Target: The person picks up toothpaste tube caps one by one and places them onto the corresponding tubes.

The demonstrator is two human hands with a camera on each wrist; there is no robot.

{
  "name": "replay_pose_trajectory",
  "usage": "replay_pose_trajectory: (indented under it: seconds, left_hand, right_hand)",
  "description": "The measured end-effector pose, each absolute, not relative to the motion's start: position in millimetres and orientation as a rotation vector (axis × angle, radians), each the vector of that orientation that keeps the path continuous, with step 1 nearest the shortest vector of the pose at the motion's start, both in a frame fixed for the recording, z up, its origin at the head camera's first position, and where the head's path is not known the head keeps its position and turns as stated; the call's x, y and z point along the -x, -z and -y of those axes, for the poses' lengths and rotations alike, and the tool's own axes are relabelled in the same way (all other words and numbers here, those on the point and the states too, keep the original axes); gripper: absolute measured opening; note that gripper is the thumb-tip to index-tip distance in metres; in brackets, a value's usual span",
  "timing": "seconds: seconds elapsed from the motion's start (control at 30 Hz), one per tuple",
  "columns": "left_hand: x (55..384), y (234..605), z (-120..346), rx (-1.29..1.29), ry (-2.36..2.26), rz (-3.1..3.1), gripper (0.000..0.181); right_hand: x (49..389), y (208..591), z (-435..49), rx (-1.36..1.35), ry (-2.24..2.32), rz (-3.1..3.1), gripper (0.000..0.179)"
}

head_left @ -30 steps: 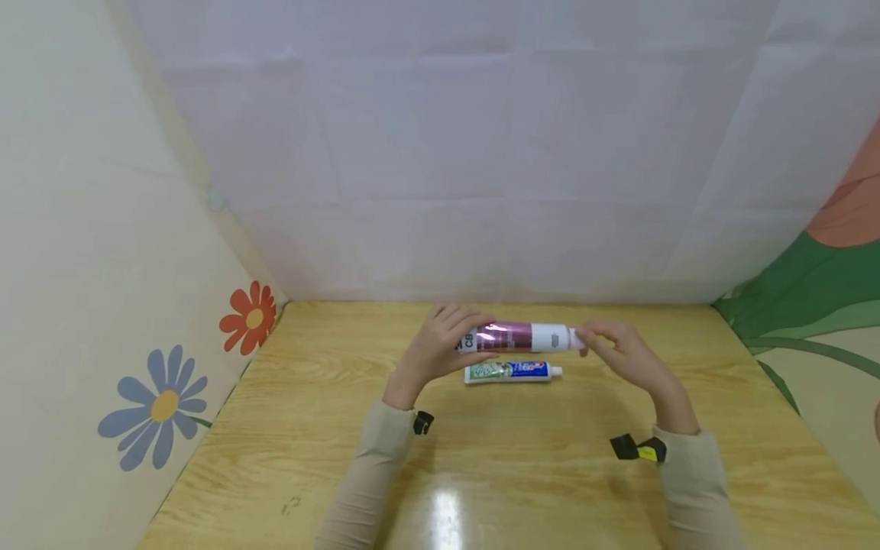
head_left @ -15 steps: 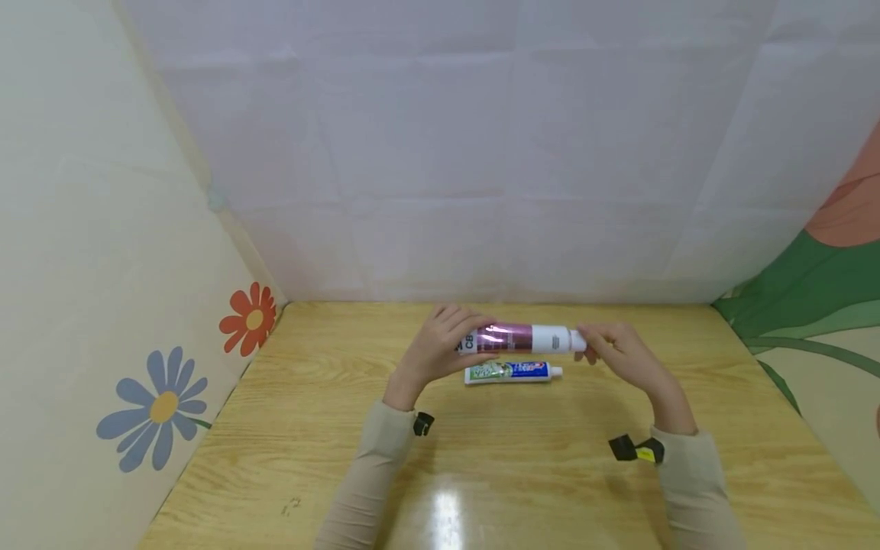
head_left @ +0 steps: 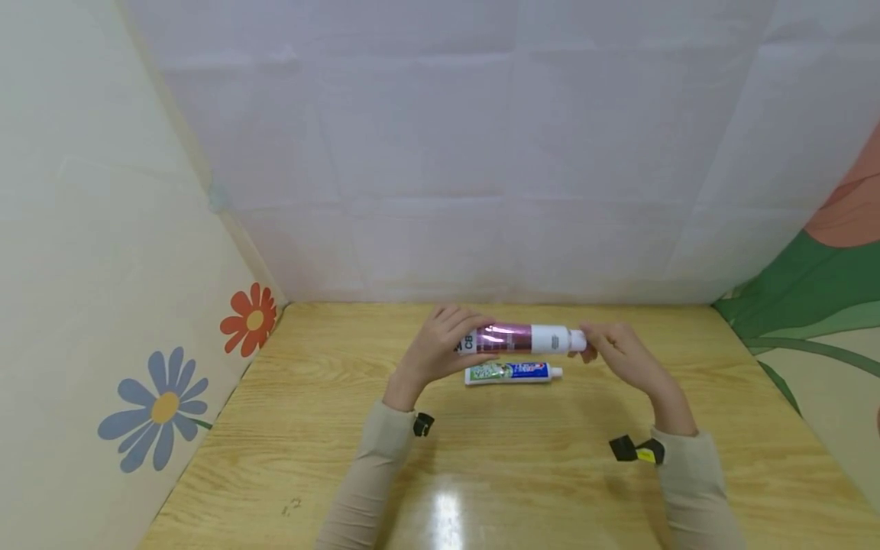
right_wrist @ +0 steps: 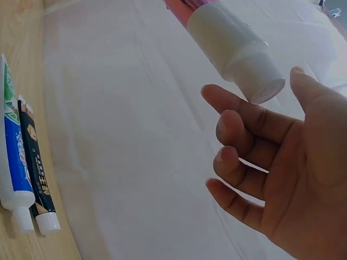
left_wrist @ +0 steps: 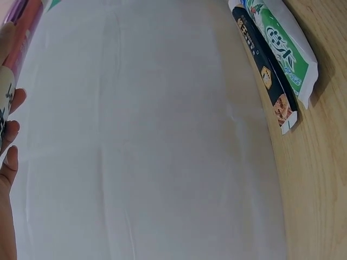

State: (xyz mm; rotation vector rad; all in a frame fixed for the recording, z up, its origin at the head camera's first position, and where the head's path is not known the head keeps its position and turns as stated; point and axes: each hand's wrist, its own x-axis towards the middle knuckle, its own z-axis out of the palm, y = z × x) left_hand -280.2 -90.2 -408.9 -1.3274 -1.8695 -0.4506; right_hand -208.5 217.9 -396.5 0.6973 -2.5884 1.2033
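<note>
A pink-and-white toothpaste tube (head_left: 512, 338) is held level above the table, its white cap (right_wrist: 261, 78) pointing right. My left hand (head_left: 440, 344) grips its left end; in the left wrist view, part of that hand shows at the edge. Beside the cap is my right hand (right_wrist: 287, 157), thumb apart from the cap and fingers loosely bent. The index finger is very near the cap; contact is unclear. Below lies a green-and-blue toothpaste tube (head_left: 512, 372). A black tube (right_wrist: 37, 157) lies alongside it, visible in both wrist views but hidden in the head view.
The wooden table (head_left: 536, 473) meets a white sheet (head_left: 440, 176) hanging at the back. A wall with painted flowers (head_left: 163, 407) stands on the left, and another with painted green leaves (head_left: 818, 290) on the right.
My right fingers have shifted slightly off the cap, so more of the cap shows. The left hand and the pink-and-white toothpaste tube stay almost still.
</note>
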Motion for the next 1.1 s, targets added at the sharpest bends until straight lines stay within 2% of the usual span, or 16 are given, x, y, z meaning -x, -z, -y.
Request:
replay_pose_trajectory:
  seconds: [0.37,0.73,1.1]
  left_hand:
    - [281.3,410.5,93.4,1.329,0.458,1.888,0.061]
    - [283.4,410.0,96.9,1.343,0.461,1.877,0.057]
    - [284.4,410.7,98.8,1.337,0.455,1.866,0.057]
  right_hand:
    - [205.5,395.5,-222.5,-0.655,-1.141,2.649,0.026]
    - [191.6,374.6,-208.3,-0.667,-1.22,2.602,0.043]
    - [186.2,364.9,-201.7,-0.736,-1.211,2.55,0.034]
